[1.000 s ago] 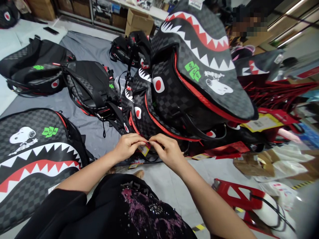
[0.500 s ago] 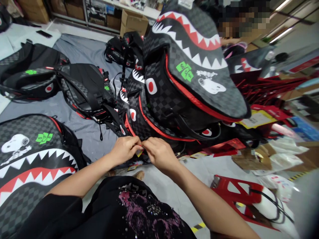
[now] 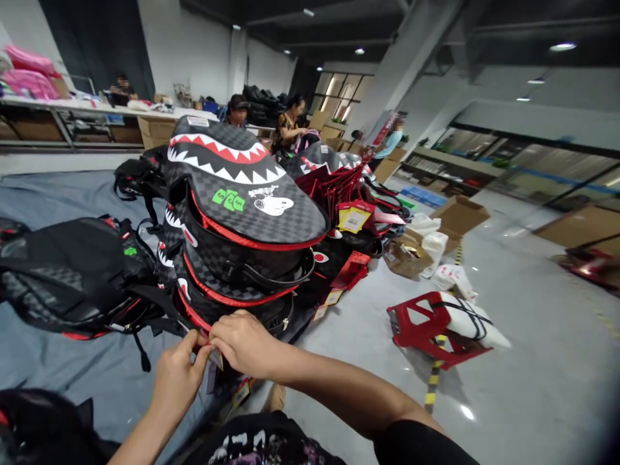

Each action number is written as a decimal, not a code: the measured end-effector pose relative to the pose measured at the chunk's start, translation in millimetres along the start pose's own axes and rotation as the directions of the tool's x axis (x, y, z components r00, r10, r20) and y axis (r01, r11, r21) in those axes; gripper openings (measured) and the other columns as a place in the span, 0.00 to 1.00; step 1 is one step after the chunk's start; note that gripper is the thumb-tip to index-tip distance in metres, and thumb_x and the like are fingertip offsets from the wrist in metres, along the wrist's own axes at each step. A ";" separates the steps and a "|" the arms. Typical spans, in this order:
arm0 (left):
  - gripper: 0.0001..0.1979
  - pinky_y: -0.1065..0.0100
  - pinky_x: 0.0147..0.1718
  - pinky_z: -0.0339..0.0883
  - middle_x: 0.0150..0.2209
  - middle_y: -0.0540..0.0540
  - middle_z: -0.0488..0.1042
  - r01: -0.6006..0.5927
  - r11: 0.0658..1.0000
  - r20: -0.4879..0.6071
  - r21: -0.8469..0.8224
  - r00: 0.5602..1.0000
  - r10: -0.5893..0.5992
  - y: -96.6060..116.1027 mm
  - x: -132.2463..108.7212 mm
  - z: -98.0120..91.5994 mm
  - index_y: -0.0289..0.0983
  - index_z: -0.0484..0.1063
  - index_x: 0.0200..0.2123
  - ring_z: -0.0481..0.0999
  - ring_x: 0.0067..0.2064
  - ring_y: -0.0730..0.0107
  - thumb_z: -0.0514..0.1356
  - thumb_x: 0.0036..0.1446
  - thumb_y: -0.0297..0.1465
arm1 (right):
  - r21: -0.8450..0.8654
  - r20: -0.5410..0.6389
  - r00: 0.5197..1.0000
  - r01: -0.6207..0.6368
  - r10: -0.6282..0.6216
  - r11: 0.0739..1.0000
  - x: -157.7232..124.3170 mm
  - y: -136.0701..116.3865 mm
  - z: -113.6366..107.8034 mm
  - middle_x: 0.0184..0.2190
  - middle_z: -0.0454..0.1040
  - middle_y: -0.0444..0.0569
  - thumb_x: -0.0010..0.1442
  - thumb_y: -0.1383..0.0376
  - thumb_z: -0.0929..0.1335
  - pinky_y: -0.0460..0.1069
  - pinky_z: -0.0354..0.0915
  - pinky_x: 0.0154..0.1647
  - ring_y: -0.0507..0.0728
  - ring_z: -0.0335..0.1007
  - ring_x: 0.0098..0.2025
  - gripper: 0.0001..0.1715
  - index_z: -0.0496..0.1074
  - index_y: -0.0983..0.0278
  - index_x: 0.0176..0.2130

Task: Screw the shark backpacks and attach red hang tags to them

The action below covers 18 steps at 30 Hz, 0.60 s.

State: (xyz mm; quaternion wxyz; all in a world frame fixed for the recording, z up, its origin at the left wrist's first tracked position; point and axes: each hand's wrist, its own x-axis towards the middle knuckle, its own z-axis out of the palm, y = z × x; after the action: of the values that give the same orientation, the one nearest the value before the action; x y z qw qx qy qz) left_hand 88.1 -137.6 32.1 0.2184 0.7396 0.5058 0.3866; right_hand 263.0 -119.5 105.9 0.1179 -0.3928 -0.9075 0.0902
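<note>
At the near edge of a stack of dark checkered backpacks, my left hand and my right hand meet, fingertips pinched together. What they pinch is small, with a bit of red showing, and is mostly hidden by the fingers. A tag with yellow hangs just under my right hand. The top backpack lies with its shark-teeth print, green notes and white dog figure facing up. Red trim runs along each bag's edge.
Black backpacks lie on the grey cloth at left. Red tags are heaped right of the stack. A red stool with a white cushion, cartons and bags are on the floor at right. Several people are behind.
The view has tilted up and swung right, showing more of the room. Both hands remain pinched together by the stack, now lower and further left in the picture.
</note>
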 end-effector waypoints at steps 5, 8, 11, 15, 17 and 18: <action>0.13 0.76 0.28 0.70 0.29 0.52 0.79 -0.040 0.996 0.057 -0.076 0.997 0.044 -4.4 0.9 -2.5 0.40 0.72 0.36 0.79 0.29 0.72 0.54 0.62 0.42 | 0.043 -0.040 0.999 -0.008 0.010 0.999 -0.5 2.4 0.0 0.34 0.74 0.47 0.64 0.66 0.64 0.47 0.59 0.40 0.53 0.70 0.36 0.05 0.70 0.65 0.38; 0.13 0.77 0.25 0.69 0.29 0.52 0.79 -0.055 0.998 0.015 -0.019 0.998 0.055 -7.8 1.5 -3.9 0.41 0.74 0.36 0.79 0.26 0.71 0.55 0.61 0.42 | 0.059 -0.057 0.998 0.004 0.000 0.998 -1.5 3.8 1.0 0.35 0.75 0.47 0.64 0.66 0.65 0.47 0.60 0.42 0.53 0.71 0.37 0.05 0.70 0.65 0.39; 0.13 0.76 0.21 0.67 0.24 0.53 0.76 0.001 1.000 0.016 -0.019 1.000 -0.001 -5.6 3.7 -5.5 0.40 0.70 0.30 0.75 0.21 0.73 0.58 0.57 0.44 | 0.076 -0.081 0.997 -0.006 0.012 0.997 -2.6 4.7 1.4 0.35 0.75 0.46 0.64 0.66 0.65 0.47 0.61 0.41 0.53 0.71 0.37 0.04 0.69 0.64 0.38; 0.14 0.75 0.28 0.71 0.29 0.51 0.78 0.039 0.988 0.157 -0.148 0.988 -0.015 -2.5 6.4 -6.7 0.40 0.72 0.37 0.79 0.29 0.70 0.55 0.60 0.44 | 0.101 -0.116 0.993 0.001 0.010 0.995 -4.0 6.4 2.0 0.35 0.74 0.46 0.64 0.66 0.64 0.46 0.61 0.40 0.53 0.70 0.37 0.04 0.68 0.64 0.38; 0.14 0.75 0.27 0.70 0.28 0.51 0.77 0.053 0.993 0.126 -0.104 0.991 -0.040 -1.7 6.9 -5.9 0.40 0.72 0.34 0.78 0.27 0.71 0.56 0.59 0.44 | 0.113 -0.126 0.992 0.006 0.008 0.994 -4.2 7.3 2.9 0.34 0.74 0.46 0.64 0.66 0.64 0.46 0.61 0.40 0.53 0.70 0.37 0.04 0.68 0.64 0.39; 0.14 0.75 0.26 0.69 0.26 0.51 0.76 0.063 0.994 0.104 -0.089 0.993 -0.053 -1.0 7.1 -5.3 0.39 0.70 0.31 0.76 0.25 0.71 0.58 0.58 0.44 | 0.122 -0.125 0.992 0.006 0.009 0.992 -4.1 7.6 3.3 0.34 0.75 0.45 0.64 0.66 0.64 0.46 0.61 0.40 0.53 0.70 0.36 0.04 0.68 0.63 0.39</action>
State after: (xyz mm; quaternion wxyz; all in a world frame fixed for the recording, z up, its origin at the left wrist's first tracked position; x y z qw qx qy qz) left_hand 84.7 -131.0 37.1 0.2888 0.7325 0.4969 0.3649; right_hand 270.1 -117.6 100.2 0.1983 -0.3904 -0.8909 0.1210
